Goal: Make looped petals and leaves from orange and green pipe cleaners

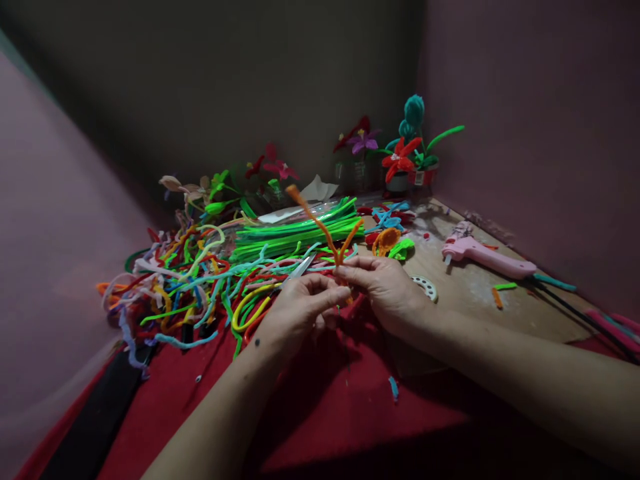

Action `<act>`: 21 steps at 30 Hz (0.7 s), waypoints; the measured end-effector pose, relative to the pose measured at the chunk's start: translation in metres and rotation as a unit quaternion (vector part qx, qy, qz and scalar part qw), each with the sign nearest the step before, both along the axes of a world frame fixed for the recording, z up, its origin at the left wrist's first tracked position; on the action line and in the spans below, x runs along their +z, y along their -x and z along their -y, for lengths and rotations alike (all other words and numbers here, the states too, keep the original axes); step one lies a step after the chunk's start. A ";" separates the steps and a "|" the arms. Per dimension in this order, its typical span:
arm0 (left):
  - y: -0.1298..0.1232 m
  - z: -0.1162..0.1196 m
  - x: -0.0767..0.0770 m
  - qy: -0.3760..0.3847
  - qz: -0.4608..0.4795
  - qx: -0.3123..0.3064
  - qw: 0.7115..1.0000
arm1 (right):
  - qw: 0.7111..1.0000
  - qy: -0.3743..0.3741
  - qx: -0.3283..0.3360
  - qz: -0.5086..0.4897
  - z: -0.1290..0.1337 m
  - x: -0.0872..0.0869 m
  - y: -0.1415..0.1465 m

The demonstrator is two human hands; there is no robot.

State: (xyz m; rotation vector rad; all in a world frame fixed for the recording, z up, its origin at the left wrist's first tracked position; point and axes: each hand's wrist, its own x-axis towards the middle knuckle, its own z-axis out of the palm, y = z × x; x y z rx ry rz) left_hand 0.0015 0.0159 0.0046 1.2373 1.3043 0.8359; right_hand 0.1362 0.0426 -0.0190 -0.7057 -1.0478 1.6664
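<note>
An orange pipe cleaner (320,229) stands up from between my hands, forking into a longer arm to the left with a thick fuzzy tip and a shorter arm to the right. My right hand (387,287) pinches it just below the fork. Lower down, the fingers of my left hand (310,303) close around its bottom end, which is partly hidden. Behind my left hand lie scissors with a silver blade (303,267) and yellow handles (250,308). A bundle of green pipe cleaners (295,230) rests farther back.
A tangled heap of coloured pipe cleaners (185,280) covers the left side. At right, a pink glue gun (493,257) lies on a brown board (465,307). Pipe-cleaner flowers (400,160) stand along the back wall. A small blue piece (394,389) lies on the red cloth (350,420).
</note>
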 end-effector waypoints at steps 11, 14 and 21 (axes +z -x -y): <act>-0.013 0.005 0.000 -0.074 -0.057 0.017 0.995 | 0.995 0.045 0.053 -0.077 -0.007 -0.002 -0.002; -0.014 0.006 -0.001 -0.068 -0.053 0.017 0.996 | 0.993 0.062 0.060 -0.084 -0.008 0.002 -0.003; -0.012 0.004 -0.005 -0.076 -0.072 -0.009 0.994 | 0.994 0.078 0.050 -0.062 -0.009 0.004 -0.005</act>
